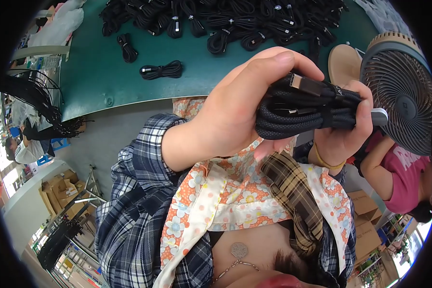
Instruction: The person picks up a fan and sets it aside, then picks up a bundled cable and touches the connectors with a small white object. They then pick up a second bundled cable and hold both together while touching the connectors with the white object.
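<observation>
Coiled black cable (305, 109) closest, held by the green table (105, 91)'s near edge; left hand (237, 103) curled round its left end, right hand (343, 137) closed on right. Slackened grip could let loops spring apart.

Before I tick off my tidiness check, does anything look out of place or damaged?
Nothing looks spilled or damaged. Mildly odd: two coiled black cables lie apart from the cable pile on the green tabletop, perhaps deliberately.

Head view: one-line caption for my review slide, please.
Left hand and right hand grip a coiled black cable near a green table bearing many similar coils.
</observation>
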Available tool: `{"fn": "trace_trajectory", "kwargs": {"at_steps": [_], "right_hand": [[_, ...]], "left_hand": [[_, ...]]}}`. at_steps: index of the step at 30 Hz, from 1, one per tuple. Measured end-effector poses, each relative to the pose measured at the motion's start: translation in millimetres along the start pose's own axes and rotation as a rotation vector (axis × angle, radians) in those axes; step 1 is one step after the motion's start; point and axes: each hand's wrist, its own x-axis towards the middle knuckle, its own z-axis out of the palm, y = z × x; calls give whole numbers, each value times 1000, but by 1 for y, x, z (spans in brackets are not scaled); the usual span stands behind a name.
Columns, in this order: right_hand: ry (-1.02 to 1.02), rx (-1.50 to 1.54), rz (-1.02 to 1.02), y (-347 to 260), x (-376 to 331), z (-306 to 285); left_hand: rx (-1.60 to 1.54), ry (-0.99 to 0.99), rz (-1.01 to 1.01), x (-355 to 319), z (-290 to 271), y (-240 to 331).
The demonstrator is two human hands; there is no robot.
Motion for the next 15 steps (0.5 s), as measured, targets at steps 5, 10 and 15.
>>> {"fn": "trace_trajectory", "kwargs": {"at_steps": [5, 10, 15], "right_hand": [[53, -21, -155, 0, -3, 2], [69, -130, -231, 2, -4, -3], [55, -185, -313, 6, -5, -2]], "left_hand": [[-37, 15, -19, 3, -1, -2], [-40, 41, -57, 2, -3, -2], [-109, -15, -42, 4, -7, -6]]}}
